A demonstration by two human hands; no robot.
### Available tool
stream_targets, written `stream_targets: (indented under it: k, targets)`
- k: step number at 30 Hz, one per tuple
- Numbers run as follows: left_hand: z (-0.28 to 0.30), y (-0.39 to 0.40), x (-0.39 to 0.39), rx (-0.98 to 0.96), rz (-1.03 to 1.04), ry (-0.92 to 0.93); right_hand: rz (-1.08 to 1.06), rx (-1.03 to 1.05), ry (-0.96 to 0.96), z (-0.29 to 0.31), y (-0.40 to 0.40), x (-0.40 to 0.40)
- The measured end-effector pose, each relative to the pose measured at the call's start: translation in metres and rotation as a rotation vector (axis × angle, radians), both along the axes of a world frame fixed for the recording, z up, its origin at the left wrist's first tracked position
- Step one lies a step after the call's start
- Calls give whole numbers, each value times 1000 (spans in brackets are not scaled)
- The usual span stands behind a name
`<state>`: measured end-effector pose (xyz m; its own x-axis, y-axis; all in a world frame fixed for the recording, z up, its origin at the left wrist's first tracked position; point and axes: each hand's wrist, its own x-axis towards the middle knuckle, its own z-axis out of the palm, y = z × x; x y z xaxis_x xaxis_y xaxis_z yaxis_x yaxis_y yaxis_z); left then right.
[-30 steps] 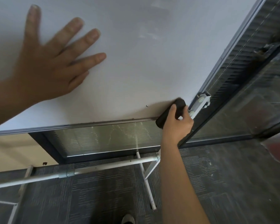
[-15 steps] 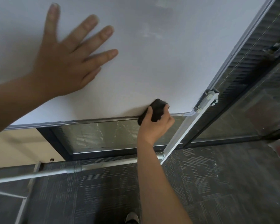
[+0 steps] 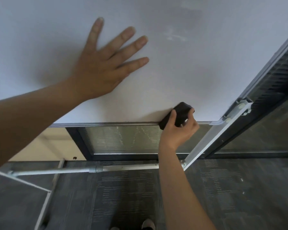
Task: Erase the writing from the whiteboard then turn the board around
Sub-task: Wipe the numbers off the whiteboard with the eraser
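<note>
While pressed flat against the whiteboard (image 3: pixel 181 67), left hand (image 3: pixel 100 68) spread wide, fingers (image 3: pixel 133 44) straight and fanned apart, palm on the white surface left of centre. Holding nothing; forearm reaching in from the left edge of the view.

Right hand (image 3: pixel 178 130) low on the board, fingers curled round a black eraser (image 3: pixel 177 116), thumb along its near side. Eraser touching the board at its bottom edge, just above the metal frame strip (image 3: pixel 106 125), and near the bottom right corner. Right forearm rising from the bottom of the view.

Board surface mostly white and blank; only faint pale smears (image 3: pixel 175 37) towards the upper right, too weak to read as writing. Corner bracket (image 3: pixel 239 108) with bolts just right of the eraser, joining the board to a slanted white stand leg (image 3: pixel 204 145).

Below the board, a horizontal metal crossbar (image 3: pixel 73 170) of the stand, running left from the leg. Behind, a glass panel with blinds (image 3: pixel 123 140) in a dark frame, and a cream wall (image 3: pixel 45 146) to its left. Dark grey patterned carpet (image 3: pixel 131 196) underneath. Tips of shoes (image 3: pixel 148 224) at the bottom edge, between the two arms.
</note>
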<state>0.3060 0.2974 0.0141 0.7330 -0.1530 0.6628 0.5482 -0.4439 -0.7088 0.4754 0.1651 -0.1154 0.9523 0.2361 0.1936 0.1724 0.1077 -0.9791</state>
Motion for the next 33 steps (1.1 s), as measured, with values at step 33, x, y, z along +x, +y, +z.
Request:
stream_targets:
  k: [33]
  targets:
    - [-9,9,-91,-87,50,144,358,-385,-2300,19,-25,109]
